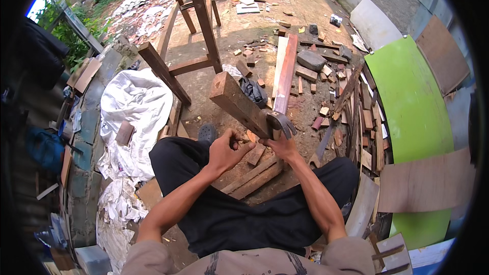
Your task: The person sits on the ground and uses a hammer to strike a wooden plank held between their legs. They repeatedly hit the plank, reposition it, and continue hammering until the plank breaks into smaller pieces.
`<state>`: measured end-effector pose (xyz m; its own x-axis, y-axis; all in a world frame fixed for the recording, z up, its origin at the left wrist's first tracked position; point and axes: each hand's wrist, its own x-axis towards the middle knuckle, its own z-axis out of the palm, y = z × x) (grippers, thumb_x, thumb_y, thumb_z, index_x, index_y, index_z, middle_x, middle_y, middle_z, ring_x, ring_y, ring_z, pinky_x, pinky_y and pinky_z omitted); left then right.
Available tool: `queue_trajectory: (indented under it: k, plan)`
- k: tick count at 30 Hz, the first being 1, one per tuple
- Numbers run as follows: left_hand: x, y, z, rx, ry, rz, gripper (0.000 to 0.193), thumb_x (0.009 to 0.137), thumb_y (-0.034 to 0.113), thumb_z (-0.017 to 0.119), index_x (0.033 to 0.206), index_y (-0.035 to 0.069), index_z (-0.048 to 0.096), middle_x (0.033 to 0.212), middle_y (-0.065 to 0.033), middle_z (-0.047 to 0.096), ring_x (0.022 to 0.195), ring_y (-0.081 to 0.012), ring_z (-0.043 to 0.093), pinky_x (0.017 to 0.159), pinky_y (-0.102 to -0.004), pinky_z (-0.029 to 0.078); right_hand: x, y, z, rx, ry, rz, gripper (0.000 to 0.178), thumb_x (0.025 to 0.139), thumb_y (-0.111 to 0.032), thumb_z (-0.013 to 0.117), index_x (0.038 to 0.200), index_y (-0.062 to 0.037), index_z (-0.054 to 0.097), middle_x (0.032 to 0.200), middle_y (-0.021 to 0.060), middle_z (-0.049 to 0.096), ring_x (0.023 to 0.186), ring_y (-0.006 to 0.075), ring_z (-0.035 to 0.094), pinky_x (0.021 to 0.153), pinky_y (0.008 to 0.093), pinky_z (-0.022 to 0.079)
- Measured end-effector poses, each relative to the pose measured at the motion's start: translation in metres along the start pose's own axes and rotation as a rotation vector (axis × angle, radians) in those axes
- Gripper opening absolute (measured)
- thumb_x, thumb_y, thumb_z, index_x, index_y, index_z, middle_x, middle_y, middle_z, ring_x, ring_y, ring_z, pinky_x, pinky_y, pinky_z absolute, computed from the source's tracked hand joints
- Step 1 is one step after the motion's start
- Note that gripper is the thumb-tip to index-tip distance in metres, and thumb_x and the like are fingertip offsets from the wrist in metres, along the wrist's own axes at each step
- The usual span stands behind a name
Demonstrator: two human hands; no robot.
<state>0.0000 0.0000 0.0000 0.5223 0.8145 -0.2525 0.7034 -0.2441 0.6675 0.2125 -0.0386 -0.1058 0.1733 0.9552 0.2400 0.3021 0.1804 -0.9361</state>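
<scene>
In front of me a thick brown wooden beam [237, 103] rises at a slant, its square end toward the upper left. My right hand [281, 146] is closed round the handle of a claw hammer [281, 124], whose dark metal head lies close against the beam's lower right end. My left hand [228, 151] is left of the beam's lower end, its fingers curled in. Whatever those fingers may pinch is too small to make out. Below the hands, a small wood block [255, 154] and a rough timber [252, 178] lie on the ground between my legs.
Ahead left stands a wooden frame [191, 65]. White cloth [135, 99] covers the left side. Reddish planks [286, 71], a grey stone [311, 60] and several wood offcuts lie ahead right. A handsaw [322, 148] is beside my right knee; a green panel [410, 97] leans farther right.
</scene>
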Motion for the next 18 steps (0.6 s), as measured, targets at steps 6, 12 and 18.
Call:
queue_trajectory:
  k: [6, 12, 18]
  plan:
    - [0.022, 0.014, 0.008, -0.459, 0.407, 0.525, 0.07, 0.075, 0.033, 0.084, 0.124, 0.002, 0.045, 0.122, -0.0165, 0.056, 0.117, -0.0252, 0.053, 0.097, -0.0385, 0.044, -0.009, -0.053, 0.004, -0.009, -0.146, -0.058, 0.063, 0.07, -0.018, 0.087, 0.123, -0.003, 0.056, 0.116, 0.0161, 0.06, 0.105, 0.0316, 0.059, 0.088, 0.0409, 0.049]
    - [0.036, 0.017, 0.025, -0.71, 0.442, 0.778, 0.047, 0.084, 0.015, 0.072, 0.118, 0.003, 0.043, 0.115, -0.0152, 0.058, 0.116, -0.027, 0.055, 0.1, -0.0423, 0.042, -0.017, -0.064, -0.005, -0.113, -0.153, -0.178, 0.057, 0.072, -0.018, 0.085, 0.12, -0.0043, 0.059, 0.11, 0.0155, 0.062, 0.1, 0.0343, 0.06, 0.084, 0.041, 0.05]
    - [0.047, 0.023, 0.005, -1.084, 0.662, 0.471, 0.032, 0.091, 0.009, 0.062, 0.116, 0.003, 0.044, 0.09, -0.0073, 0.054, 0.081, -0.0181, 0.059, 0.079, -0.0359, 0.05, -0.017, -0.042, -0.026, -0.211, 0.115, -0.411, 0.031, 0.08, -0.015, 0.078, 0.106, -0.0044, 0.064, 0.097, 0.0127, 0.064, 0.082, 0.0306, 0.065, 0.069, 0.0369, 0.052]
